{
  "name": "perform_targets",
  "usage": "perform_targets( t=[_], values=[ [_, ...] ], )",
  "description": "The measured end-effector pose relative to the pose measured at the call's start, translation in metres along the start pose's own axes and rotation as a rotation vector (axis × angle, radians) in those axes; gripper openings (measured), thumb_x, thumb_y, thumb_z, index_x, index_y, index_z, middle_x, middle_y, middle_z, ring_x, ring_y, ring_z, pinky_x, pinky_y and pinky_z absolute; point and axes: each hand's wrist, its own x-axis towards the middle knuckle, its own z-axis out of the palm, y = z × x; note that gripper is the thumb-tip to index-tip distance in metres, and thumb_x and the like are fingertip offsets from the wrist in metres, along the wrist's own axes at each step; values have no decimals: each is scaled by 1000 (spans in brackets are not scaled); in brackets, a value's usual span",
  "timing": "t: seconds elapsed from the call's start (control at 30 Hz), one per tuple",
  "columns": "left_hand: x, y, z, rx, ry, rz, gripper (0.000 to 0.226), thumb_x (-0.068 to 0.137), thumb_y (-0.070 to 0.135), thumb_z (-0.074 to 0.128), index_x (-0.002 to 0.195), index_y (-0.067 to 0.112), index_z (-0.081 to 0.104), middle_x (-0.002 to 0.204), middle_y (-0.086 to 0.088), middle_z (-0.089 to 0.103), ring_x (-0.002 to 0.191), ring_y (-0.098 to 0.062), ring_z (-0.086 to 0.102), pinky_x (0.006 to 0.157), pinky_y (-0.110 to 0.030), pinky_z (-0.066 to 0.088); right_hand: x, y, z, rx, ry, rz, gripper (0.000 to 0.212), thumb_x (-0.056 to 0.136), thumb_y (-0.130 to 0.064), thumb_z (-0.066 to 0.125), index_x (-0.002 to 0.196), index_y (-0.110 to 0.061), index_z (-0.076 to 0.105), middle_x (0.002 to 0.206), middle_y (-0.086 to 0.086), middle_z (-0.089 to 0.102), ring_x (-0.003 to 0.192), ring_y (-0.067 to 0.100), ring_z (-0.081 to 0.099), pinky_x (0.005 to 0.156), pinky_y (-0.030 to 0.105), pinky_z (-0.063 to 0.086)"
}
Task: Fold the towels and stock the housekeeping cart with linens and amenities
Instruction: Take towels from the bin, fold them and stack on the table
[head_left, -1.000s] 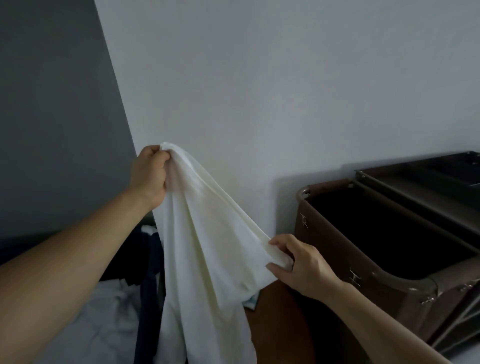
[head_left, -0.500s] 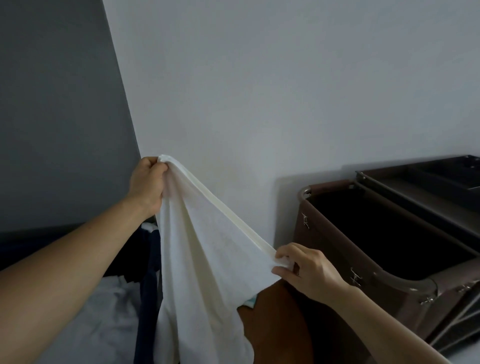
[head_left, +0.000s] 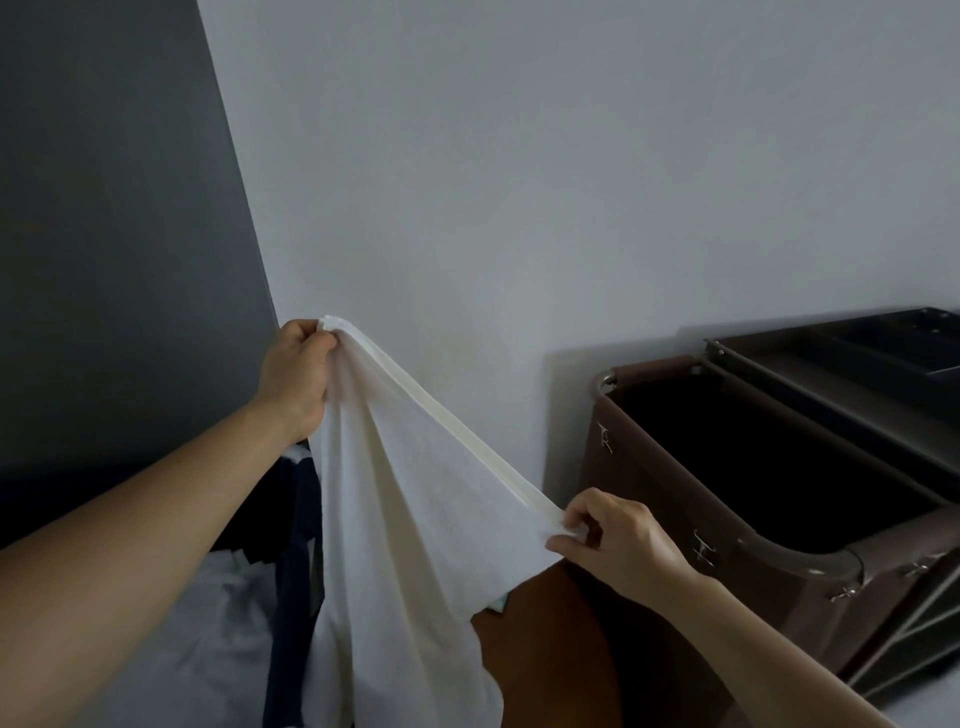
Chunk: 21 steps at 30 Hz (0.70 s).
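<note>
A white towel (head_left: 410, 519) hangs in the air in front of the white wall. My left hand (head_left: 298, 374) grips one top corner, raised high at the left. My right hand (head_left: 615, 538) pinches the hemmed edge lower down to the right, so the hem runs taut on a slant between both hands. The rest of the towel drapes down past the bottom of the view. The brown housekeeping cart (head_left: 675, 525) stands to the right, its dark linen bag open at the top.
A dark tray top (head_left: 852, 358) sits on the cart's far right. White and navy linens (head_left: 228, 613) lie piled at the lower left. A brown surface (head_left: 545, 639) shows under the towel. The grey wall panel fills the left.
My right hand has slid further right along the hem, pulling the top edge straighter and tauter. My left hand has kept its grip at about the same height.
</note>
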Motion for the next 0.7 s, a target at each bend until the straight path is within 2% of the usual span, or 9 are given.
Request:
perform_targets(
  t=[0.1, 0.23, 0.37, 0.43, 0.5, 0.53, 0.6, 0.67, 0.7],
  values=[
    [-2, -2, 1, 3, -3, 3, 12, 98, 13, 48, 107, 11, 56, 101, -4, 54, 95, -21, 50, 78, -36, 43, -2, 0, 0, 20, -6, 6, 29, 82, -37, 78, 83, -39, 49, 76, -24, 51, 65, 2, 55, 63, 9, 47],
    [-3, -3, 1, 6, -4, 1, 9, 97, 13, 48, 95, 17, 56, 98, -3, 54, 94, -20, 50, 76, -35, 42, -3, 2, 2, 12, -25, -63, 16, 84, -35, 76, 85, -24, 65, 80, -26, 51, 68, -1, 57, 66, 7, 49],
    [-3, -4, 0, 15, -3, -2, 12, 98, 13, 48, 107, 11, 55, 106, -7, 54, 96, -21, 51, 83, -38, 44, -1, 5, 2, -24, -83, -174, 26, 88, -36, 68, 102, -16, 76, 92, -14, 65, 74, -9, 58, 71, 1, 48],
    [-4, -3, 0, 11, 0, -5, 14, 98, 14, 49, 109, 10, 55, 108, -8, 55, 97, -21, 52, 84, -38, 44, 2, 10, 3, -58, -178, -191, 27, 92, -35, 66, 113, -21, 74, 97, -22, 62, 75, -12, 55, 73, -1, 46],
    [-6, -3, 1, 5, -14, -6, 15, 98, 13, 48, 110, 9, 55, 105, -7, 55, 96, -20, 52, 82, -37, 45, 2, 15, 8, -129, -298, -150, 29, 95, -41, 61, 121, -32, 68, 94, -37, 47, 78, -14, 52, 70, 0, 44],
    [-7, -3, 2, 2, -24, -6, 15, 98, 13, 48, 111, 9, 55, 102, -5, 55, 94, -19, 52, 80, -35, 45, 2, 17, 10, -182, -353, -140, 29, 97, -45, 57, 123, -35, 65, 93, -37, 44, 79, -13, 50, 69, 2, 41],
    [-10, -3, 2, 1, -61, 3, 16, 99, 12, 47, 112, 8, 56, 97, -2, 55, 89, -16, 52, 75, -32, 45, 3, 20, 12, -252, -439, -128, 26, 98, -49, 50, 120, -38, 59, 98, -31, 48, 83, -8, 49, 77, 8, 37],
    [-11, 1, 0, 19, -96, 24, 16, 99, 12, 47, 112, 9, 56, 96, -2, 55, 87, -16, 52, 73, -32, 44, 8, 16, 0, -251, -487, -87, 15, 98, -49, 48, 108, -41, 55, 99, -26, 52, 88, -4, 52, 83, 16, 38],
    [-9, 5, -3, 31, -98, 37, 15, 99, 12, 46, 111, 9, 56, 97, -3, 55, 88, -17, 51, 73, -33, 43, 13, 11, -12, -225, -495, -52, 7, 98, -48, 49, 100, -42, 52, 96, -23, 55, 86, -2, 55, 80, 17, 41]
  ],
)
